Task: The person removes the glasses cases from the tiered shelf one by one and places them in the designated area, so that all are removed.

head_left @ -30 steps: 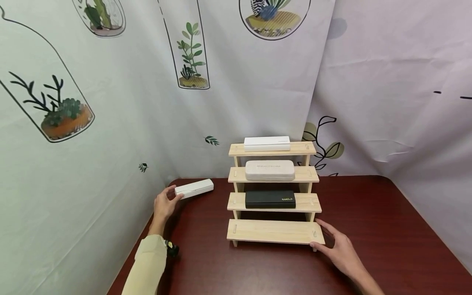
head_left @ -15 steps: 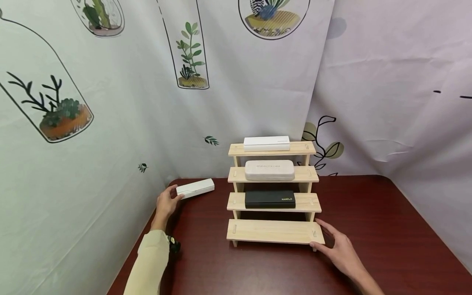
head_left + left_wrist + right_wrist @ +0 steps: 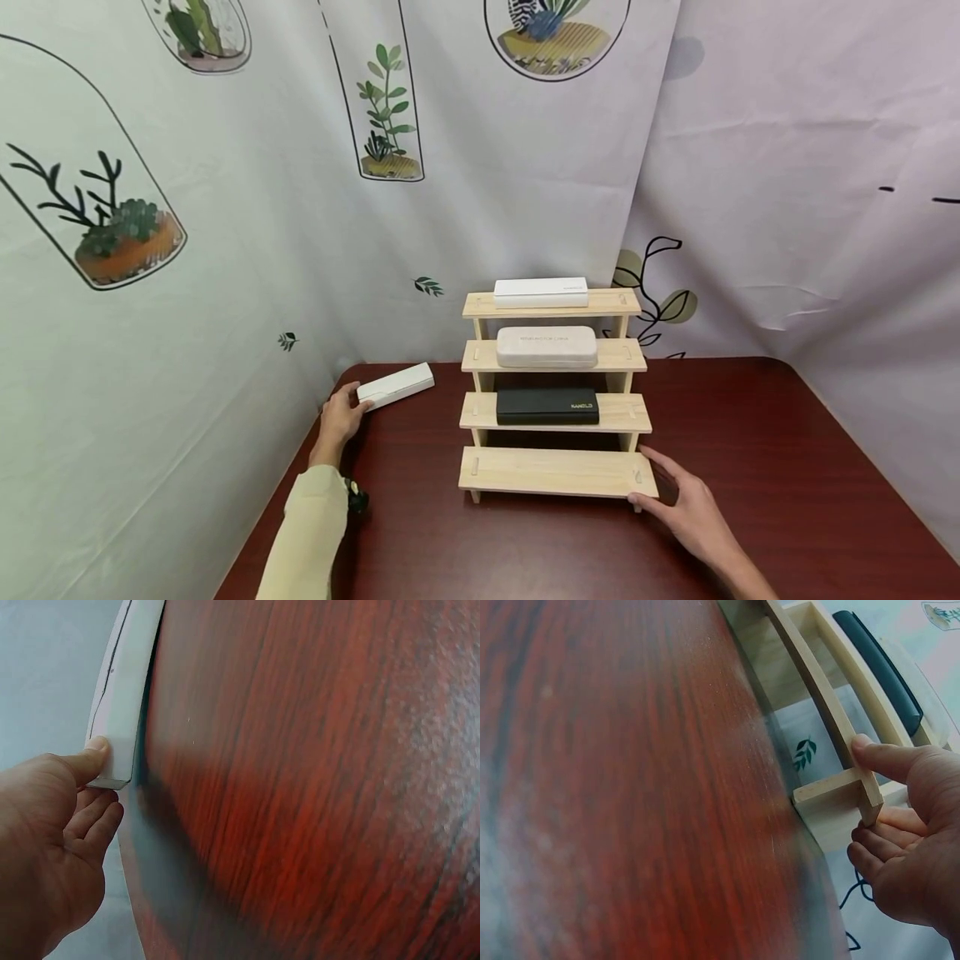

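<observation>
At the back left of the table, my left hand (image 3: 340,419) pinches the near end of a slim white box (image 3: 396,387), thumb on its near side. In the left wrist view the box (image 3: 127,697) runs away from the thumb, and the fingers are partly behind its end. My right hand (image 3: 693,508) grips the right end of the lowest step of a wooden tiered stand (image 3: 555,471). In the right wrist view the thumb presses the step's front edge, with the fingers curled on the other side. That lowest step is bare.
On the stand's upper steps lie a black case (image 3: 547,406), a cream glasses case (image 3: 547,347) and a white box (image 3: 541,292), one per step. The stand is on a dark red table (image 3: 750,433). Behind hangs a printed curtain (image 3: 480,200) that also closes off the left side.
My left forearm has shifted slightly right, and the near end of the white box has swung a little toward me. My right hand and the stand stay in place.
</observation>
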`<state>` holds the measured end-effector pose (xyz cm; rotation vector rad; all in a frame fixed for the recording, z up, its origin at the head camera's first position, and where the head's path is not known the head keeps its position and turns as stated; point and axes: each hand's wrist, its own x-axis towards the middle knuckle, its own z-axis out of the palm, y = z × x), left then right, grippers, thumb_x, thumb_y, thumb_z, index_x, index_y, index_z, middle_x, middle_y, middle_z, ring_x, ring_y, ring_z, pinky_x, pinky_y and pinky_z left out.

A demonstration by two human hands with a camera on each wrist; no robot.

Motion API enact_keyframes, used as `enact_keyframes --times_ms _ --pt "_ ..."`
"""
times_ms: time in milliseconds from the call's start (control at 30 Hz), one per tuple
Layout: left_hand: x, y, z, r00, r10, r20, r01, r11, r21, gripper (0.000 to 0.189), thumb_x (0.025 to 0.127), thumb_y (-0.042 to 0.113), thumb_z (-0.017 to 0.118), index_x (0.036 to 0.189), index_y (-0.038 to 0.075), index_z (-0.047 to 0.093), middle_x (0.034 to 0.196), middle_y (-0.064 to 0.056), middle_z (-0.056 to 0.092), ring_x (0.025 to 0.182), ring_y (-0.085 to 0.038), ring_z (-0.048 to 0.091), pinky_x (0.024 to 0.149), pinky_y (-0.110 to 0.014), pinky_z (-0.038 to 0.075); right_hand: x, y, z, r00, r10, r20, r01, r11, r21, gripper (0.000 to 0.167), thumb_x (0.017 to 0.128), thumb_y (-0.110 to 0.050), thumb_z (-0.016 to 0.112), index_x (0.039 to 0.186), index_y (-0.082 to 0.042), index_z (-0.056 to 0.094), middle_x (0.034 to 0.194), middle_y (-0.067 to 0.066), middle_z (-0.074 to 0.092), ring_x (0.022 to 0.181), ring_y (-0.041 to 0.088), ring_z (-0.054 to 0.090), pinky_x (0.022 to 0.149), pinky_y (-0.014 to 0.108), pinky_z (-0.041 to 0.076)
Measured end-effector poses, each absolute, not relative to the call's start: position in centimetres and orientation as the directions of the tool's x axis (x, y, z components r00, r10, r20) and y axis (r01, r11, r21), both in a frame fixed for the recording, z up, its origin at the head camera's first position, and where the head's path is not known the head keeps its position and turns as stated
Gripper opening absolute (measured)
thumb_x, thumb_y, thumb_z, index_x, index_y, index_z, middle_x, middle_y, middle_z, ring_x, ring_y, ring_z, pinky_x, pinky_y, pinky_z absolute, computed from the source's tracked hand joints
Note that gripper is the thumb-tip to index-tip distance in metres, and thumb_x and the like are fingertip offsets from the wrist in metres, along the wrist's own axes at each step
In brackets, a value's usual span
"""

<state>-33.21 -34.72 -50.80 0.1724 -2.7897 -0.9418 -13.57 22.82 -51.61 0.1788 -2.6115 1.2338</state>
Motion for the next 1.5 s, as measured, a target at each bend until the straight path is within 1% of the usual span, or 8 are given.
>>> enact_keyframes --times_ms 133,300,567,733,867,1033,1233,1500 --pt "-33.2 -34.7 -50.9 -0.977 -0.171 0.13 -0.06 0.797 0.601 0.06 0.103 0.015 0.071 0.153 -0.006 0.047 0.153 -0.035 0.048 0.142 -0.055 0.041 0.118 -0.064 0.032 -13.6 22.8 -51.5 -0.965 -0.01 0.263 -0.21 0.629 -0.749 0.076 0.087 -0.03 0.091 0.15 -0.003 0.058 0.144 0.028 0.061 0.137 0.045 0.055 0.103 0.064 0.048" --pt "-33.3 -34.6 -51.0 -0.979 -0.171 0.11 -0.074 0.804 0.591 0.06 0.104 0.016 0.069 0.155 -0.006 0.045 0.156 -0.035 0.044 0.144 -0.056 0.039 0.119 -0.065 0.031 -13.6 22.8 -51.5 -0.966 -0.012 0.257 -0.208 0.626 -0.751 0.076 0.086 -0.029 0.091 0.149 -0.002 0.058 0.144 0.028 0.061 0.136 0.046 0.056 0.103 0.064 0.048" --pt "-33.4 -34.0 -50.6 -0.979 -0.189 0.08 -0.103 0.789 0.606 0.06 0.107 0.014 0.065 0.157 -0.008 0.041 0.159 -0.036 0.04 0.146 -0.054 0.037 0.12 -0.065 0.029 -13.5 22.8 -51.4 -0.962 -0.009 0.273 -0.217 0.633 -0.743 0.076 0.086 -0.029 0.092 0.149 -0.003 0.059 0.143 0.027 0.063 0.135 0.044 0.057 0.102 0.063 0.049" --pt "-33.3 -34.2 -50.6 -0.977 -0.196 0.078 -0.11 0.788 0.606 0.061 0.107 0.016 0.065 0.157 -0.007 0.041 0.159 -0.035 0.04 0.147 -0.054 0.035 0.12 -0.066 0.028 -13.6 22.8 -51.5 -0.963 -0.011 0.269 -0.213 0.64 -0.738 0.076 0.086 -0.03 0.091 0.149 -0.003 0.059 0.143 0.027 0.063 0.135 0.044 0.057 0.102 0.063 0.049" --pt "-33.2 -34.6 -50.7 -0.973 -0.214 0.086 -0.12 0.786 0.607 0.062 0.106 0.019 0.068 0.157 -0.006 0.043 0.156 -0.035 0.044 0.145 -0.055 0.037 0.12 -0.066 0.029 -13.6 22.9 -51.5 -0.961 -0.012 0.278 -0.217 0.656 -0.723 0.075 0.086 -0.031 0.091 0.149 -0.005 0.06 0.143 0.025 0.063 0.135 0.042 0.058 0.101 0.06 0.049" --pt "-32.8 -34.9 -50.6 -0.968 -0.229 0.1 -0.12 0.777 0.617 0.063 0.105 0.022 0.07 0.155 -0.006 0.046 0.154 -0.033 0.048 0.144 -0.054 0.04 0.12 -0.064 0.03 -13.6 22.9 -51.5 -0.959 -0.018 0.284 -0.226 0.655 -0.721 0.075 0.086 -0.031 0.091 0.149 -0.004 0.059 0.143 0.026 0.063 0.135 0.043 0.057 0.101 0.062 0.049" --pt "-32.3 -34.6 -50.2 -0.962 -0.24 0.127 -0.107 0.766 0.634 0.064 0.105 0.026 0.069 0.155 -0.006 0.045 0.157 -0.032 0.046 0.147 -0.052 0.038 0.121 -0.062 0.029 -13.5 23.0 -51.6 -0.955 -0.021 0.295 -0.236 0.653 -0.72 0.075 0.086 -0.027 0.092 0.149 -0.002 0.059 0.142 0.029 0.063 0.134 0.046 0.057 0.101 0.064 0.048" --pt "-31.7 -33.6 -49.0 -0.936 -0.286 0.205 -0.089 0.758 0.646 0.073 0.103 0.029 0.073 0.158 -0.007 0.042 0.158 -0.031 0.045 0.145 -0.053 0.04 0.119 -0.064 0.032 -13.5 23.0 -51.7 -0.954 -0.036 0.299 -0.248 0.657 -0.712 0.076 0.085 -0.028 0.092 0.148 -0.001 0.059 0.142 0.032 0.061 0.132 0.051 0.057 0.1 0.067 0.049"
